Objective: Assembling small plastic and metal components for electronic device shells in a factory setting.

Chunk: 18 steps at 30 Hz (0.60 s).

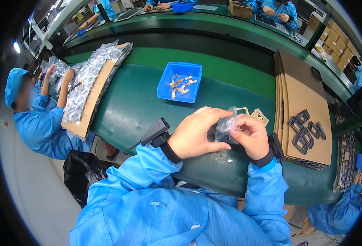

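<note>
A crumpled clear plastic bag (227, 126) is between my hands, above the near part of the green table. My left hand (197, 132) curves round the bag from the left, thumb and forefinger wide apart, its other fingers hidden. Something dark shows by that palm, too covered to name. With thumb and fingertips, my right hand (251, 135) pinches the bag's right side. Just beyond the right hand lie cream-coloured, cut-out flat pieces (260, 116). Farther off stands a blue bin (161, 91) with several tan, curled strips (177, 84) in it.
Stacked cardboard sheets (285, 88) at the right carry several black frames (300, 144). At the left, a co-worker (45, 123) handles bagged items (92, 67) on cardboard. A black bag (76, 174) stands below the table's left end. Other people work at the far bench (214, 20).
</note>
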Each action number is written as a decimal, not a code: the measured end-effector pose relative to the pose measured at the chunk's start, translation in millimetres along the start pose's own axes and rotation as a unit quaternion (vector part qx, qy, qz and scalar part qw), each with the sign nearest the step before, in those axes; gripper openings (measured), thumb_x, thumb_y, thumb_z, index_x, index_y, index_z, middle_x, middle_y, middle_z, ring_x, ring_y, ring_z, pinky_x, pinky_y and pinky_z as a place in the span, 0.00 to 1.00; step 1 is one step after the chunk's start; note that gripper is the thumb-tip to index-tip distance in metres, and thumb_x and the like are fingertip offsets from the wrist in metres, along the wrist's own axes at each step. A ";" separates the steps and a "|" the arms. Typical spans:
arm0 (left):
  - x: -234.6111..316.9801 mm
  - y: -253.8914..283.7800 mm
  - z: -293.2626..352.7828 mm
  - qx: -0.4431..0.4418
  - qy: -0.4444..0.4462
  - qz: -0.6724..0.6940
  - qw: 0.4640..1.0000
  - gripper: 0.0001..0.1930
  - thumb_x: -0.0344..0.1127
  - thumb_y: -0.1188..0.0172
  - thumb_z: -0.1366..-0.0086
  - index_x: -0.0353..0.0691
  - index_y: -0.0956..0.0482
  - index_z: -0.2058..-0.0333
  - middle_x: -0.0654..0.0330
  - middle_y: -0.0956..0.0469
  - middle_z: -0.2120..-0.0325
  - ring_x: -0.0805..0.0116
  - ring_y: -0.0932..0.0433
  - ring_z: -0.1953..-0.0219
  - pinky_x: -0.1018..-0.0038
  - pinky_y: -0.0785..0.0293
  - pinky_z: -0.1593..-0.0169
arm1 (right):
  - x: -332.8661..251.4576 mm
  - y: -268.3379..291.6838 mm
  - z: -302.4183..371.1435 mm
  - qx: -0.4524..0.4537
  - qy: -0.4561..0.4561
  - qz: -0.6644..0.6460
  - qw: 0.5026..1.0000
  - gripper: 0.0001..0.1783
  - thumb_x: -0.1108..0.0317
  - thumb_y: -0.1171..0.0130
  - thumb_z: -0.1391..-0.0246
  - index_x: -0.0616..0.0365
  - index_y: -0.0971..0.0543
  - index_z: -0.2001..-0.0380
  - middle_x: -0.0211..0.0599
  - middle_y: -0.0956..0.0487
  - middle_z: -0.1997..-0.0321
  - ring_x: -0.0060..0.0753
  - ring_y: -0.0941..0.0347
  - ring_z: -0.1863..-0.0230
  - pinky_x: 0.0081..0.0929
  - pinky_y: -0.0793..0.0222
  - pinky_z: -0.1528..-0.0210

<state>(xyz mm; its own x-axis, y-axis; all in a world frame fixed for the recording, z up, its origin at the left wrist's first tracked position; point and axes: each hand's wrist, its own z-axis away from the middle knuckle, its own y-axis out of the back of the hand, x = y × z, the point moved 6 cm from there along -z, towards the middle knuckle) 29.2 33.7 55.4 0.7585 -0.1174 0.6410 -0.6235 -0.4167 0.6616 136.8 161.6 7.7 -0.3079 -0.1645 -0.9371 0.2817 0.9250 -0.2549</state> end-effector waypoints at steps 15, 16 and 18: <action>-18.4 3.2 -0.2 0.051 0.020 0.122 0.991 0.40 0.70 0.53 0.30 0.37 0.29 0.38 0.51 0.27 0.39 0.55 0.28 0.39 0.63 0.29 0.42 | -4.1 3.2 -0.8 0.035 0.045 0.028 0.998 0.08 0.85 0.39 0.42 0.63 0.23 0.62 0.32 0.22 0.58 0.20 0.23 0.55 0.17 0.26 0.56; -18.2 5.3 0.3 0.073 0.012 0.133 0.988 0.40 0.70 0.54 0.29 0.37 0.29 0.38 0.51 0.27 0.38 0.56 0.28 0.39 0.64 0.29 0.42 | -2.8 4.0 -0.4 0.035 0.045 0.028 0.998 0.08 0.85 0.39 0.42 0.63 0.23 0.62 0.32 0.22 0.58 0.20 0.23 0.55 0.17 0.26 0.56; -18.8 7.2 2.1 0.083 0.011 0.132 0.988 0.40 0.69 0.55 0.29 0.36 0.29 0.38 0.52 0.28 0.38 0.57 0.28 0.38 0.64 0.30 0.42 | 13.3 11.5 1.0 0.066 -0.061 0.108 0.990 0.08 0.85 0.39 0.43 0.62 0.23 0.62 0.30 0.22 0.60 0.18 0.24 0.57 0.15 0.27 0.59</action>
<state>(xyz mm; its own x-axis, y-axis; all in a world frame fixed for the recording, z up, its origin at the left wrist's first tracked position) 10.8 31.0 47.3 0.5679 -0.2231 0.7923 -0.7580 -0.5171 0.3976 136.9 169.7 -8.0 -0.1166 -0.0154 -0.9931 0.4486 0.8912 -0.0665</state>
